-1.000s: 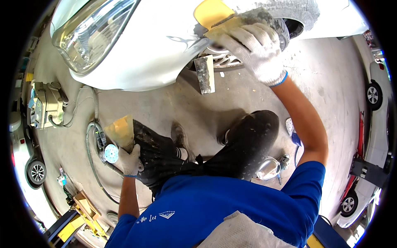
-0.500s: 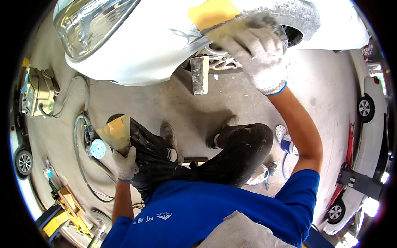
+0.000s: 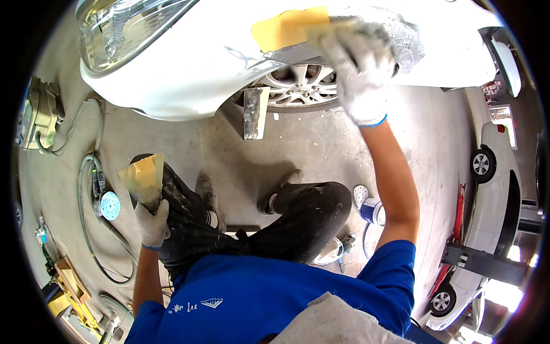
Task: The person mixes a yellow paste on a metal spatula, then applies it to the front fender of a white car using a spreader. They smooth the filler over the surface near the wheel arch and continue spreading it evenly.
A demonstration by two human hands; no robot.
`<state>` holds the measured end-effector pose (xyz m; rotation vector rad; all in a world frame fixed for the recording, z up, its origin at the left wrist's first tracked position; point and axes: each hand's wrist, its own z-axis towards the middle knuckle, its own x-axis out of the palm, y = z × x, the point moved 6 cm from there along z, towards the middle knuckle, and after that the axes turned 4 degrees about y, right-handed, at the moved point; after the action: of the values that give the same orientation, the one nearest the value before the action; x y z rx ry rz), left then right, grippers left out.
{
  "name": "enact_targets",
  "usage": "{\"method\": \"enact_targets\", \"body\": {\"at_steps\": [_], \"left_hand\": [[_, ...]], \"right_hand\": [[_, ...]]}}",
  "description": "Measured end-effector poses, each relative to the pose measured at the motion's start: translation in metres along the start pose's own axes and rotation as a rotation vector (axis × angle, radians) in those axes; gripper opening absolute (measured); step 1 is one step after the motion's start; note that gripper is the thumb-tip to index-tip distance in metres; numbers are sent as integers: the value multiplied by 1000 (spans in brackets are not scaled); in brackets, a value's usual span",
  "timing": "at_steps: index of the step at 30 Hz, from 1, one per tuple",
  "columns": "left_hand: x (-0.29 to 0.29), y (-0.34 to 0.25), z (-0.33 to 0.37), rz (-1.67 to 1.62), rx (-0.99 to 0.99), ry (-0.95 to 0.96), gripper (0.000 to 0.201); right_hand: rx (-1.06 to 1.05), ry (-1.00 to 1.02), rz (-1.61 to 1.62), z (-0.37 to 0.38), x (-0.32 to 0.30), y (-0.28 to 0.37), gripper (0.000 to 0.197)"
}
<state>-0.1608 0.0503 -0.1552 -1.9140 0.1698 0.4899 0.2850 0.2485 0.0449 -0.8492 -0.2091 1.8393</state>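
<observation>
My gloved left hand (image 3: 152, 223) is closed around the handle of a putty spreader (image 3: 142, 179), held by my left knee, with yellow putty on its broad blade. My gloved right hand (image 3: 364, 74) is up against the white car's fender (image 3: 183, 66), above the front wheel. Its fingers press on a flat, yellowish-smeared spreader (image 3: 321, 34), blurred by motion and partly hidden. Left of these fingers lies a yellow patch of putty (image 3: 289, 30) on the fender. A grey, sanded-looking area (image 3: 407, 40) extends along the wheel arch to the right.
A long grey-and-pale block (image 3: 255, 113) stands in front of the wheel (image 3: 303, 86). On the floor at left lie a sander (image 3: 110, 204) and its hose (image 3: 86, 241). A white-and-blue can (image 3: 372, 212) is beyond my right knee. A lift arm (image 3: 484, 264) and another car stand at right.
My right hand has shifted slightly along the fender with the spreader, and the yellow patch reaches farther right. My left hand keeps the other spreader by my knee. The whole view has shifted.
</observation>
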Motion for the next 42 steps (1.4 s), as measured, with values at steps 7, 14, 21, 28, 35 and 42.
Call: {"method": "enact_targets", "body": {"at_steps": [7, 14, 21, 28, 35, 42], "left_hand": [[8, 4, 5, -134, 262, -93, 26], [4, -5, -1, -1, 178, 5, 23], [10, -7, 6, -65, 175, -35, 23], [8, -5, 1, -17, 83, 20, 25], [14, -5, 5, 44, 219, -44, 25], [17, -16, -3, 22, -18, 16, 25]], "right_hand": [[53, 24, 72, -20, 24, -3, 55], [-11, -44, -14, -10, -1, -28, 54], [101, -31, 52, -46, 33, -30, 54], [142, 95, 2, -42, -1, -21, 46], [86, 6, 54, -58, 38, -8, 54], [93, -66, -46, -10, -7, -44, 59]]}}
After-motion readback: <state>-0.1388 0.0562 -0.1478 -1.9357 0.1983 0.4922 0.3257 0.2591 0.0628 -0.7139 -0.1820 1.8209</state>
